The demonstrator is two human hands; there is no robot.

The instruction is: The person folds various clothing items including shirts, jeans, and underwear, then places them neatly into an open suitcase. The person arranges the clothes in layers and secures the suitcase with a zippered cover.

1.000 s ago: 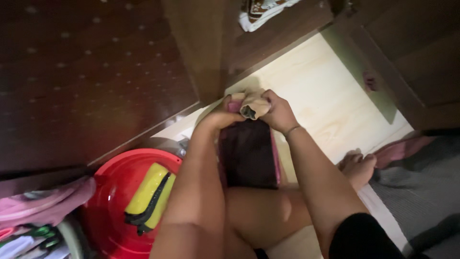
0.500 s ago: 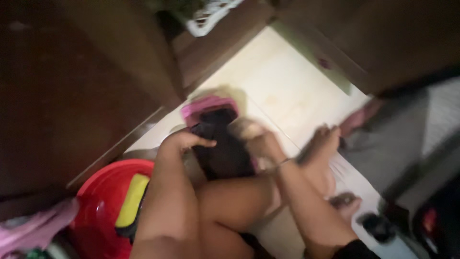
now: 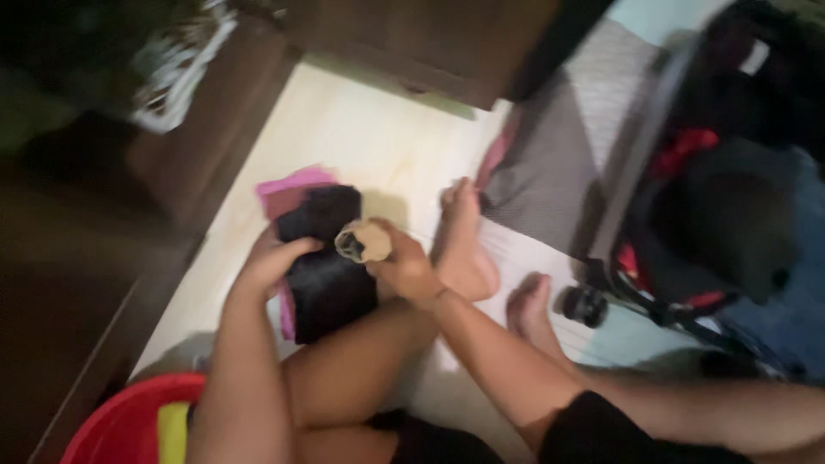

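Observation:
I sit on a pale floor [image 3: 378, 137] with a folded dark garment [image 3: 325, 275] lying over a pink cloth [image 3: 292, 185] in front of my knee. My left hand [image 3: 273, 256] presses on the dark garment's left edge. A small rolled beige cloth [image 3: 364, 241] is gripped in my right hand [image 3: 404, 268], just above the dark garment's right side. My bare feet rest to the right of the pile.
A red plastic basin [image 3: 112, 425] with a yellow item [image 3: 172, 430] sits at the lower left. Dark wooden furniture [image 3: 206, 129] runs along the left and top. A grey mat [image 3: 559, 172] and a black stroller with wheels [image 3: 713, 215] stand at the right.
The view swung right, bringing the stroller and mat into sight. Both hands came down from holding the beige roll together; now the left rests on the dark garment and the right keeps the roll.

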